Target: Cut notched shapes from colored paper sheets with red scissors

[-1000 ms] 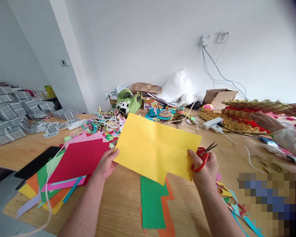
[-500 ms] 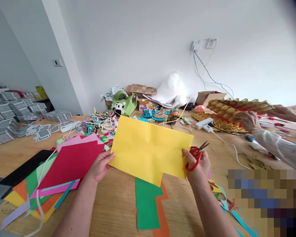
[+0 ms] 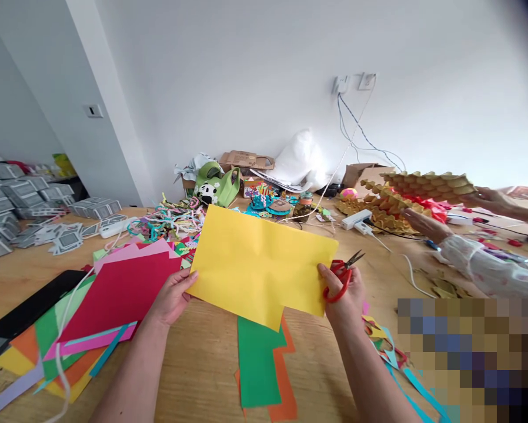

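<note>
A sheet of yellow paper is stretched between my two hands above the table, its lower right corner cut away and faint creases across it. My left hand pinches its left edge between thumb and fingers. On the right edge, my right hand grips the paper with the thumb in front. Red-handled scissors also hang in that hand, blades pointing up and right. Below the sheet lie cut pieces of green paper and orange paper. A stack topped by red paper lies left of my left hand.
Paper scraps lie right of my right arm. A black tablet-like object and white cable are at left. Behind are colourful trimmings, a green panda bag and a power strip. A co-worker's hands hold yellow scalloped pieces.
My view has shifted slightly to the right; both hands keep the yellow paper in nearly the same pose. At right, the co-worker's near hand has opened and the scalloped pieces have shifted apart.
</note>
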Motion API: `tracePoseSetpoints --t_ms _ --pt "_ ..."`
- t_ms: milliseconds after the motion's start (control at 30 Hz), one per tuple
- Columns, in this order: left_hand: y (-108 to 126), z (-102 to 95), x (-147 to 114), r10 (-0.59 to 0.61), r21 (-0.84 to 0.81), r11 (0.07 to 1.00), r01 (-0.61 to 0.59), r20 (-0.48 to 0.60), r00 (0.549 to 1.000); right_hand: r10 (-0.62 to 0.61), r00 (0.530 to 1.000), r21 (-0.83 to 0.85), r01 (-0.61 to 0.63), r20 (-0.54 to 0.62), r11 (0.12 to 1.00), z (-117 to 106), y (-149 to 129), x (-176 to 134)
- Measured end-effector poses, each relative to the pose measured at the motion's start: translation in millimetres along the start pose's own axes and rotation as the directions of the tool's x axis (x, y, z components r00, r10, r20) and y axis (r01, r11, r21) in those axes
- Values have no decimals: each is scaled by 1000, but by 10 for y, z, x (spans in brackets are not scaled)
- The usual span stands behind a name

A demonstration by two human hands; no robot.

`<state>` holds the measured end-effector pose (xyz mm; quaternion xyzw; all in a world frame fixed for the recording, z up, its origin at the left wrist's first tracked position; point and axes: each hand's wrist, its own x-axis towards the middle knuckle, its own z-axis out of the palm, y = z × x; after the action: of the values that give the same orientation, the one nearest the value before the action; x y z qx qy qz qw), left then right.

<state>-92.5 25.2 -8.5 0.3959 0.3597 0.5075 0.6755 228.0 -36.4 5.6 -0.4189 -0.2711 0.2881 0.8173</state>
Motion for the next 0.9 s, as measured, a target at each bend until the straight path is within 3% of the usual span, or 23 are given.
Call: tracePoseSetpoints --t_ms 200,300,467,667,900 --pt "-12 -9 21 20 -53 998 -24 -74 997 41 999 -25 -41 26 999 65 -49 -44" --pt "-20 28 27 35 -135 990 -43 -57 998 59 998 -2 -59 12 998 92 -70 -57" --pt "-54 187 1 26 -308 951 17 136 990 118 993 69 -119 15 990 102 -55 -50" --pt "-208 414 -86 64 -299 953 50 361 930 128 992 83 -127 -15 988 63 -30 -30" --pt "-398 599 -200 -64 -132 983 129 413 909 161 987 110 -163 24 981 80 52 -81"
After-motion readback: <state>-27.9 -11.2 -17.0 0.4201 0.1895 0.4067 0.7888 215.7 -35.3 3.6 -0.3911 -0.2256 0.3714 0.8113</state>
